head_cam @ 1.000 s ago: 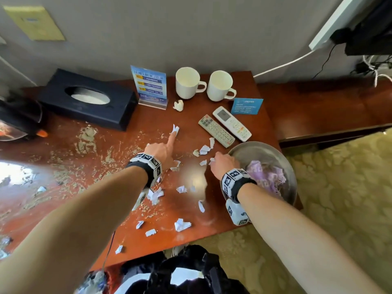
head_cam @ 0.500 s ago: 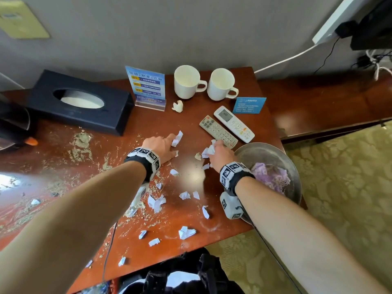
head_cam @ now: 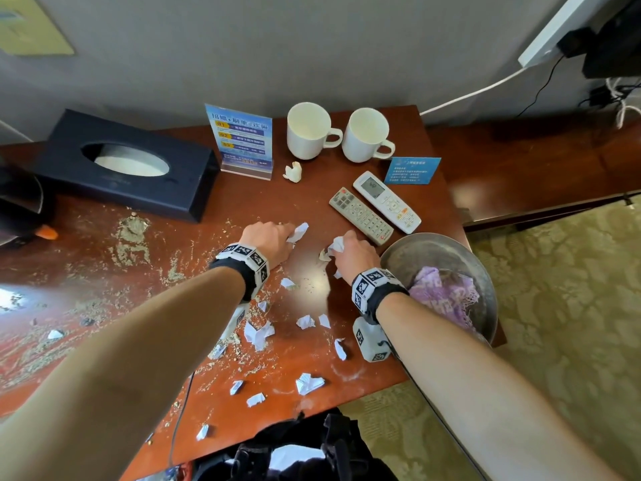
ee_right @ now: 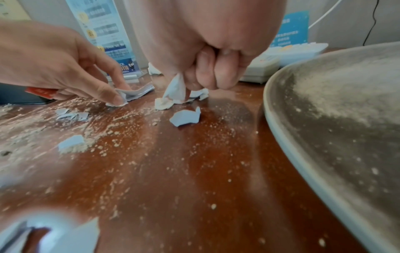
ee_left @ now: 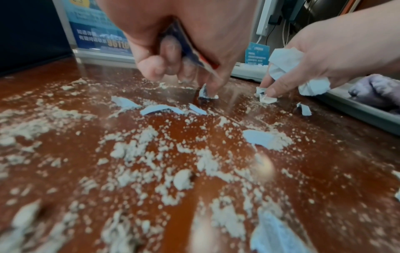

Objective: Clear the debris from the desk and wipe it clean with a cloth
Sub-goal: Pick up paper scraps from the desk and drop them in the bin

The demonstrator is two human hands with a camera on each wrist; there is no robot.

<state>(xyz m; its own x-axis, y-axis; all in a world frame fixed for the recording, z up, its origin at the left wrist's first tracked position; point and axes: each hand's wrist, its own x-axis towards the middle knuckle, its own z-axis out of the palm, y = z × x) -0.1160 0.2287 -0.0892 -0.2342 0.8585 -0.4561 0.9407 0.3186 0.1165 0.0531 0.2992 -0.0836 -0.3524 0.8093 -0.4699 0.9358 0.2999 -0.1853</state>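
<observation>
- Sandy grey crumbs (head_cam: 131, 234) cover the left part of the red-brown desk (head_cam: 242, 203). None of that mess is cleaned up yet, as far as you can see.
- A dark tissue box (head_cam: 128, 168) sits at the back left, and a blue sign (head_cam: 239, 140) stands next to it. They can stay where they are.
- Your left hand (head_cam: 268, 239) is in the middle of the desk. Its fingers are curled and pinch a white paper scrap (head_cam: 298, 232) against the wood. The left wrist view also shows a flat card with a red edge (ee_left: 194, 56) tucked in that hand.
- Lots of small paper bits (head_cam: 258, 333) lie near the front edge, below your arms. You have not picked these up yet.
- Your right hand (head_cam: 350, 251) is just beside the left one. Its fingers are bent tight around a crumpled paper wad (ee_right: 175, 92), and the fingertips touch another scrap on the desk.
- Two remotes (head_cam: 374, 211) and two white mugs (head_cam: 333, 133) sit behind your hands.
- The metal bowl (head_cam: 433, 244) is at the right edge of the desk. The purple cloth (head_cam: 444, 293) lies inside it, and no hand touches it.
- So you are near the start, I think. You are gathering paper now. Most scraps and all the crumbs are left, and the wiping is not begun.
</observation>
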